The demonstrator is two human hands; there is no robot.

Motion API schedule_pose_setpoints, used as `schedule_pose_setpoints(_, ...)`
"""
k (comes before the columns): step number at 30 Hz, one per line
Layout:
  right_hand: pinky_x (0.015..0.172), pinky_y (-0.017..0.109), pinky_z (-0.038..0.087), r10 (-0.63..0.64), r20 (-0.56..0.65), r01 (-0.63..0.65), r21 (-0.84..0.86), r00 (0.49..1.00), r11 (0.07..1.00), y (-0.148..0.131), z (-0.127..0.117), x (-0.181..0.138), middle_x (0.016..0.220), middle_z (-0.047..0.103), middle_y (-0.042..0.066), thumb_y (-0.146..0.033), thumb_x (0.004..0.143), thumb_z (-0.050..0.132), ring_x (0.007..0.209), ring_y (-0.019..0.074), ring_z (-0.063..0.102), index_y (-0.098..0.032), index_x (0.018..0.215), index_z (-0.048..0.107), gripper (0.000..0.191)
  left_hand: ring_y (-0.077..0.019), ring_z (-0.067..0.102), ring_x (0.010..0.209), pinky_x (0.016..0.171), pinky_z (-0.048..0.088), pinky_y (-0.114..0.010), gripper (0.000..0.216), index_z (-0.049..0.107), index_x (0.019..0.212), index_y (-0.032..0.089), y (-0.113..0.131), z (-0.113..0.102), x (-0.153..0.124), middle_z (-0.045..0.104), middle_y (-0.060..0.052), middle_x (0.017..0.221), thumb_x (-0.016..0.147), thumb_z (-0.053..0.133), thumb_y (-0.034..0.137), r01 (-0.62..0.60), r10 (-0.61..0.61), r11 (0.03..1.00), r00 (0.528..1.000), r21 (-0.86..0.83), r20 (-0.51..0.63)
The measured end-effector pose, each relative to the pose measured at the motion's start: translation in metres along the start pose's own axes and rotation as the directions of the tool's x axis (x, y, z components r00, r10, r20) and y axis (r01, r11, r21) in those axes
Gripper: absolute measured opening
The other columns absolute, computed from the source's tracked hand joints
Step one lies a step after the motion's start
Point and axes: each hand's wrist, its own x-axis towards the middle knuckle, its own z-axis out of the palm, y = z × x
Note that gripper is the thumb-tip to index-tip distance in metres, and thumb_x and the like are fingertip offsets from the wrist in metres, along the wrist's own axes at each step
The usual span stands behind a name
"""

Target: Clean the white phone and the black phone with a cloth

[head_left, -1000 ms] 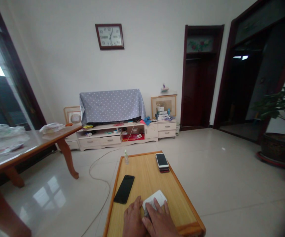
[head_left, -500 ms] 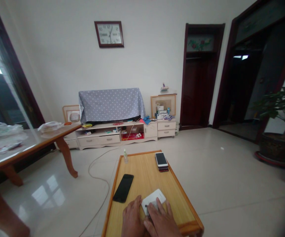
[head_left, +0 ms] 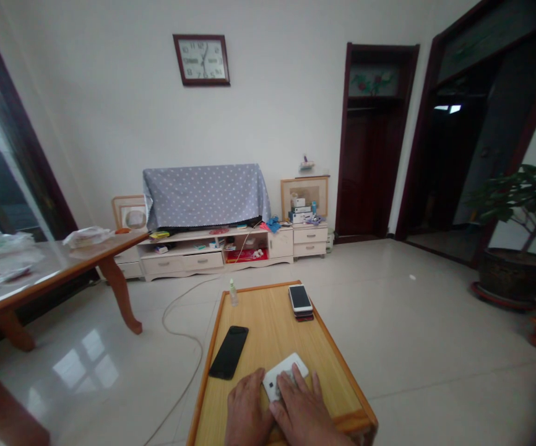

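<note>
From a distance, through the head camera, I see a white phone (head_left: 286,365) lying flat near the close end of a low wooden table (head_left: 268,334), its back with a dark camera square facing up. The right hand (head_left: 301,402) rests over it from the near side: its fingers are spread, 2 fingertips lie on the phone's back, another finger stands apart toward the right, and the thumb is at the near edge. I cannot tell whether anything lies under those fingertips.

The left hand (head_left: 249,406) is just beside the phone's left side, fingers pressed together and slightly bent. I cannot tell whether they pinch the edge or only touch it.

To the left of the white phone and a little beyond it, a black phone (head_left: 229,353) lies with its glossy side up. Well beyond the white phone, toward the right, is a stack of phones (head_left: 300,300); beyond it toward the left stands a small clear bottle (head_left: 233,296).

Much farther off, straight past the white phone, I see a pale cabinet (head_left: 179,263), with a dotted cloth (head_left: 207,195) draped above it. Far to the phone's right is a potted plant (head_left: 523,207).
</note>
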Motion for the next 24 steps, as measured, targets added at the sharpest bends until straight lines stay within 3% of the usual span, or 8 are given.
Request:
schedule_pose_setpoints(5,0.119,0.062,-0.003,0.047,0.002,-0.047,-0.018,0.999,0.999,-0.002,-0.006,0.014,0.157,0.036,0.005,-0.054,0.101,0.024,0.151,0.0302,0.014,-0.026,0.153,0.035,0.061,-0.0239,0.052,0.127,0.11,0.032,-0.035,0.055,0.055,0.134,0.02,0.004,-0.003,-0.001,0.062,-0.01,0.135,0.083,0.051,0.04,-0.008,0.008,1.0,1.0,-0.005,-0.013)
schedule_pose_setpoints(11,0.118,0.061,-0.006,0.053,0.011,-0.053,-0.035,0.999,0.998,0.001,0.002,0.002,0.158,0.034,0.009,-0.059,0.098,0.027,0.151,0.0309,0.013,-0.024,0.151,0.04,0.065,-0.0233,0.05,0.129,0.11,0.031,-0.034,0.06,0.054,0.134,0.02,0.001,-0.001,0.001,0.06,-0.009,0.137,0.074,0.057,0.031,0.001,-0.001,1.0,1.0,0.021,0.008)
schedule_pose_setpoints(18,0.119,0.06,-0.007,0.101,0.015,-0.1,-0.056,0.995,0.993,-0.003,-0.016,0.014,0.158,0.034,0.011,-0.055,0.1,0.025,0.149,0.0289,0.021,-0.02,0.153,0.036,0.064,-0.0231,0.053,0.125,0.108,0.033,-0.036,0.053,0.054,0.132,0.022,0.003,-0.002,-0.002,0.063,-0.009,0.132,0.082,0.054,0.039,-0.026,0.025,1.0,0.998,-0.016,-0.058)
schedule_pose_setpoints(24,0.119,0.059,-0.008,0.054,-0.005,-0.055,-0.042,0.999,0.998,0.0,0.001,-0.003,0.157,0.035,0.013,-0.059,0.098,0.029,0.148,0.0312,0.023,-0.021,0.151,0.04,0.066,-0.0224,0.05,0.129,0.11,0.031,-0.034,0.059,0.053,0.135,0.022,0.003,-0.003,0.0,0.06,-0.008,0.137,0.077,0.058,0.03,-0.012,0.012,1.0,1.0,0.026,0.016)
